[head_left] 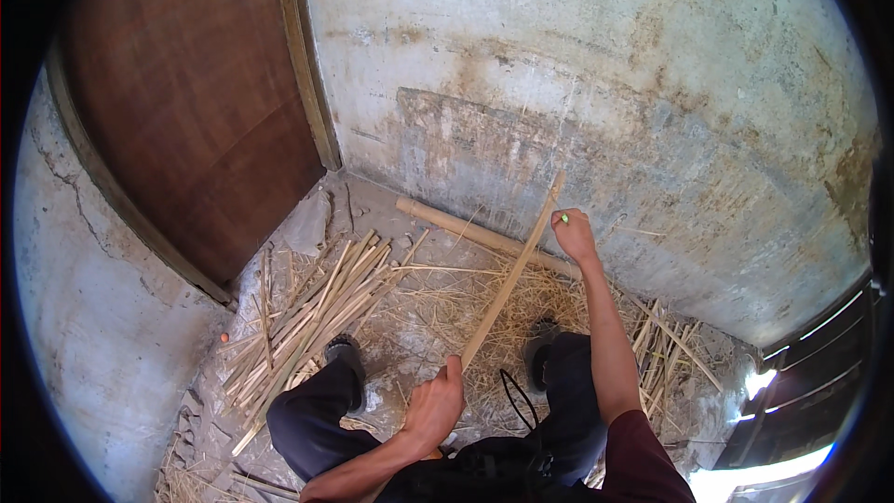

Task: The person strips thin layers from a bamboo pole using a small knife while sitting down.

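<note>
A long, flat bamboo strip (510, 281) slants up and away from me, its far end near the wall. My left hand (435, 410) is closed around its near end. Beside the far end, on its right, my right hand (575, 236) is a closed fist. A bright green tip (564, 218) shows at this fist; the rest of what it holds is hidden. Beyond the strip a thick bamboo pole (466, 228) lies on the floor along the wall. Thin straw-coloured shavings (438, 303) are strewn below the strip, between my feet and the pole.
On the left lies a pile of split bamboo sticks (321, 317). More sticks (663, 354) lie at the right, by the wall. A stained plaster wall (596, 65) rises ahead, with a brown door (186, 102) to its left. A black cord loop (515, 396) hangs near my right leg.
</note>
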`<act>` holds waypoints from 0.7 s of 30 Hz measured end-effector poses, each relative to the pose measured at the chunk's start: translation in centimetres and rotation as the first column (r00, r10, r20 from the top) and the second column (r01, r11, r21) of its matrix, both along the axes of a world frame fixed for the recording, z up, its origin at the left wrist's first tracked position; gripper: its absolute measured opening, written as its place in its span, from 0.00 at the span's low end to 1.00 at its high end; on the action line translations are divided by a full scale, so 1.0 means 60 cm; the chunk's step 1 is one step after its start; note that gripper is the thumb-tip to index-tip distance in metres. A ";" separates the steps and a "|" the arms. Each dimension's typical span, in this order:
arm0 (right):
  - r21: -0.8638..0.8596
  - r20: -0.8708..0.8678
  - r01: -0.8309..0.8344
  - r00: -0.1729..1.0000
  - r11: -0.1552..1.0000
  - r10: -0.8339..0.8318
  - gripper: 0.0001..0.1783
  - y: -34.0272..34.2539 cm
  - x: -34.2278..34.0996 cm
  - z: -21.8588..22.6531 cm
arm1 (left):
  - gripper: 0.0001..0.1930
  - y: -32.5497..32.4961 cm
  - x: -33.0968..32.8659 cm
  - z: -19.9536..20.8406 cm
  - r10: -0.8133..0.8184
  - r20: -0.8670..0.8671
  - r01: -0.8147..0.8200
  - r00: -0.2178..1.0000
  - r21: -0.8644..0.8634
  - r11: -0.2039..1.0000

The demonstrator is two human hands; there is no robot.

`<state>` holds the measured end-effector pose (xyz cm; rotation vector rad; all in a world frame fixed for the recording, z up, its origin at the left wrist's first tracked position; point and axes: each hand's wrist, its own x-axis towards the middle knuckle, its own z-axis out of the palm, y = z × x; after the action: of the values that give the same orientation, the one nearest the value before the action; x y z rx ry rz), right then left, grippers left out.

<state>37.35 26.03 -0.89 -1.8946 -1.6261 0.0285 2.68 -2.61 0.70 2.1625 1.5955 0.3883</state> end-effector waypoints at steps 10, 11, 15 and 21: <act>-0.334 -0.856 -0.662 0.511 0.671 0.079 0.15 -0.033 0.007 0.060 | 0.10 -0.004 -0.008 -0.015 0.017 0.117 -0.011 0.993 -0.049 0.999; -0.333 -0.867 -0.663 0.495 0.670 0.060 0.15 -0.034 0.004 0.059 | 0.10 -0.002 -0.010 -0.017 0.019 0.117 -0.013 0.993 -0.050 0.999; -0.338 -0.823 -0.603 0.561 0.723 0.083 0.14 -0.022 0.008 0.033 | 0.10 0.019 -0.017 -0.020 -0.005 0.211 0.026 0.977 -0.100 0.995; -0.121 -0.262 -0.409 0.892 0.905 0.368 0.09 -0.050 -0.075 -0.010 | 0.12 0.060 -0.044 0.001 0.083 0.366 -0.004 0.927 -0.211 0.977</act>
<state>32.88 23.02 -1.51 -1.5803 -1.8567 0.5580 0.05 0.97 0.74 1.7724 1.4011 0.5818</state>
